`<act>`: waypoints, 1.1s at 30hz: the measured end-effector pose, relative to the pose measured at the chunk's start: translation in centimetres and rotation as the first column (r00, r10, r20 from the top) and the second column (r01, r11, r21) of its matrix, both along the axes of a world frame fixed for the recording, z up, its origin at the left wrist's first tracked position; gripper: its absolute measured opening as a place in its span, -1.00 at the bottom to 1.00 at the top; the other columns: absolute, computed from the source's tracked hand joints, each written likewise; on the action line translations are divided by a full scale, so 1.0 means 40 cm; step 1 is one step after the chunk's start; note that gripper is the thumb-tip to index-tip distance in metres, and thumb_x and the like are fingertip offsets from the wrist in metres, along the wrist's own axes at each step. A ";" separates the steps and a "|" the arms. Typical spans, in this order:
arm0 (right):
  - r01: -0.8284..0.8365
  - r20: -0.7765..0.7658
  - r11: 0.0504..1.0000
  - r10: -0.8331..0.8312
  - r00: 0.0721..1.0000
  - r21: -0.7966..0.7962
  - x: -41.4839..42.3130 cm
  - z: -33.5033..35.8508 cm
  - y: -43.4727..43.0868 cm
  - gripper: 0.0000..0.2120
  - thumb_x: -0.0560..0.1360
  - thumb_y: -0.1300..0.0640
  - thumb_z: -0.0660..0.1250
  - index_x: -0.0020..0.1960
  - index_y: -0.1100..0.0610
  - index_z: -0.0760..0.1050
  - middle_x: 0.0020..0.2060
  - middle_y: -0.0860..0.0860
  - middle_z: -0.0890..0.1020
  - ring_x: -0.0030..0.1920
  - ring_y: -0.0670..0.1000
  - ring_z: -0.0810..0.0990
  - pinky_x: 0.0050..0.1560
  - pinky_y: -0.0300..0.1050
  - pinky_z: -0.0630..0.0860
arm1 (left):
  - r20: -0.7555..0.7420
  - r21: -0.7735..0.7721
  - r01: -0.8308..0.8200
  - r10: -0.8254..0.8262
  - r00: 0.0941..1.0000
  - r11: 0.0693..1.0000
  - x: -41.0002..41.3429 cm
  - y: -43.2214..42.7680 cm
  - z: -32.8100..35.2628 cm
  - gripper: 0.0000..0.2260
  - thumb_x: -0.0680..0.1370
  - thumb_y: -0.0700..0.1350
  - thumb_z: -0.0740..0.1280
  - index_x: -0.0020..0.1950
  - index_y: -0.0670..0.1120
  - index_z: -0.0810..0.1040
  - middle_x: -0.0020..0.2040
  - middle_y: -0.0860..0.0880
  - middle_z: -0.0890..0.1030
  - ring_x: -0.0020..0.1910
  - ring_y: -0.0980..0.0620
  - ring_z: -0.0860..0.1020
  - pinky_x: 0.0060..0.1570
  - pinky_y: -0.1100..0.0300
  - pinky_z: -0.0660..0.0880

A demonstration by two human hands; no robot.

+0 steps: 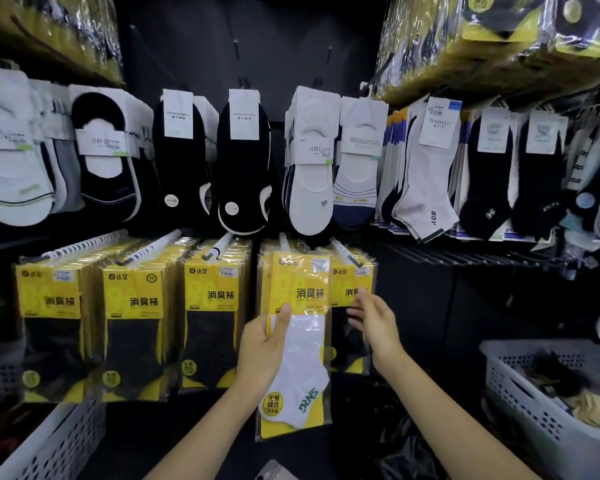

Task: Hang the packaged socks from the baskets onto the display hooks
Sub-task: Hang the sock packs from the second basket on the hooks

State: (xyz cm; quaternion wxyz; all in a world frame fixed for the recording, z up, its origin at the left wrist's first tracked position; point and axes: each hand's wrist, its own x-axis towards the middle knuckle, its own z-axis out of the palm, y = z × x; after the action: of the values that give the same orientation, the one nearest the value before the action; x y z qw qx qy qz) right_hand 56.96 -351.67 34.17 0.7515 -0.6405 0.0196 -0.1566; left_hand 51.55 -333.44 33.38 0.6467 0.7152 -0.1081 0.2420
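A clear pack of white socks with a yellow card (300,344) hangs in front of the fourth hook (284,241) of the lower row. My left hand (262,351) grips its left edge, thumb lying on the front of the pack. My right hand (373,320) hovers just right of the pack, fingers spread and relaxed, in front of the fifth stack of yellow packs (352,282). I cannot tell whether the pack's hole sits on the hook.
Three stacks of yellow packs with black socks (132,317) hang to the left. Rows of loose socks (312,157) hang above. A white basket (520,396) with packs stands at the lower right, another white basket (66,441) at the lower left.
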 end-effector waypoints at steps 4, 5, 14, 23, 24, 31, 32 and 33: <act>-0.286 0.082 0.958 0.288 0.954 -0.037 -0.079 0.020 0.026 -0.73 0.58 -0.04 0.23 0.13 0.10 0.57 0.00 0.03 0.70 -0.02 -0.03 0.68 -0.12 -0.25 0.56 | 0.007 0.020 0.103 -0.103 0.995 0.994 -0.008 -0.067 -0.019 -0.63 0.51 0.13 0.23 -0.48 0.06 0.34 -0.59 0.11 0.25 -0.58 0.18 0.19 -0.54 0.38 0.11; -0.270 0.124 0.963 0.270 0.955 -0.022 -0.089 0.018 0.023 -0.76 0.56 0.03 0.28 0.14 0.12 0.57 0.01 0.04 0.70 0.00 -0.01 0.68 -0.10 -0.24 0.58 | 0.007 0.025 0.129 -0.129 0.992 0.991 -0.007 -0.082 -0.021 -0.69 0.51 0.13 0.24 -0.43 0.10 0.44 -0.58 0.12 0.31 -0.57 0.20 0.24 -0.54 0.39 0.15; 0.075 0.148 0.997 -0.077 0.986 0.018 -0.052 -0.011 -0.083 -0.90 0.55 0.19 0.32 0.05 0.14 0.57 -0.07 0.05 0.69 -0.06 0.00 0.66 -0.13 -0.24 0.56 | -0.307 0.067 0.315 -0.281 0.909 0.947 0.038 -0.178 0.003 -0.50 0.59 0.13 0.20 0.50 0.06 0.20 0.23 0.12 0.44 0.01 0.32 0.43 -0.25 0.48 0.34; 0.028 0.158 0.975 0.008 0.987 -0.222 0.063 0.017 -0.080 -0.96 0.54 0.21 0.33 -0.02 0.14 0.55 -0.06 0.09 0.66 -0.12 -0.04 0.63 -0.11 -0.28 0.59 | -0.353 -0.053 0.240 -0.243 0.904 0.969 0.092 -0.185 0.008 -0.48 0.62 0.08 0.17 0.53 -0.03 0.12 0.43 0.00 0.36 0.19 0.18 0.35 0.03 0.35 0.28; 0.025 0.140 0.976 0.006 0.990 -0.214 0.072 0.014 -0.079 -0.97 0.53 0.20 0.35 -0.03 0.14 0.55 -0.07 0.09 0.66 -0.13 -0.06 0.63 -0.17 -0.34 0.57 | -0.360 -0.050 0.236 -0.238 0.902 0.970 0.099 -0.184 0.003 -0.46 0.62 0.09 0.17 0.53 -0.04 0.10 0.44 -0.01 0.35 0.25 0.14 0.36 0.07 0.33 0.28; 0.216 -0.063 0.963 -0.229 0.971 -0.163 0.105 -0.024 -0.073 -0.64 0.41 0.05 0.49 0.07 0.23 0.50 -0.16 0.00 0.56 -0.14 -0.06 0.53 -0.22 -0.33 0.42 | -0.419 -0.032 0.234 -0.226 0.879 0.972 0.110 -0.155 -0.060 -0.46 0.62 0.08 0.15 0.55 -0.06 0.10 0.50 -0.06 0.26 0.45 -0.02 0.26 0.20 0.24 0.25; 0.263 -0.069 0.955 -0.275 0.959 -0.138 0.091 -0.035 -0.070 -0.62 0.41 0.08 0.49 0.11 0.25 0.48 -0.11 0.04 0.55 -0.12 -0.03 0.54 -0.19 -0.32 0.43 | -0.425 -0.015 0.245 -0.228 0.876 0.969 0.099 -0.145 -0.077 -0.47 0.63 0.08 0.15 0.55 -0.06 0.10 0.51 -0.06 0.25 0.46 -0.03 0.26 0.19 0.25 0.24; 0.315 -0.073 0.940 -0.326 0.943 -0.130 0.069 -0.052 -0.068 -0.60 0.42 0.09 0.49 0.14 0.26 0.46 -0.07 0.06 0.54 -0.12 -0.01 0.55 -0.19 -0.34 0.43 | -0.432 0.007 0.260 -0.231 0.872 0.966 0.083 -0.132 -0.097 -0.47 0.63 0.08 0.15 0.54 -0.07 0.11 0.50 -0.06 0.25 0.46 -0.02 0.26 0.20 0.25 0.24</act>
State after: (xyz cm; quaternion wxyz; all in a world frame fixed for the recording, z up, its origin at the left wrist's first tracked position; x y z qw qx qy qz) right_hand 59.73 -354.40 32.07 0.6756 -0.6781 0.1498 -0.2475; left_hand 54.88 -338.71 29.52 0.6565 0.7518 -0.0615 -0.0082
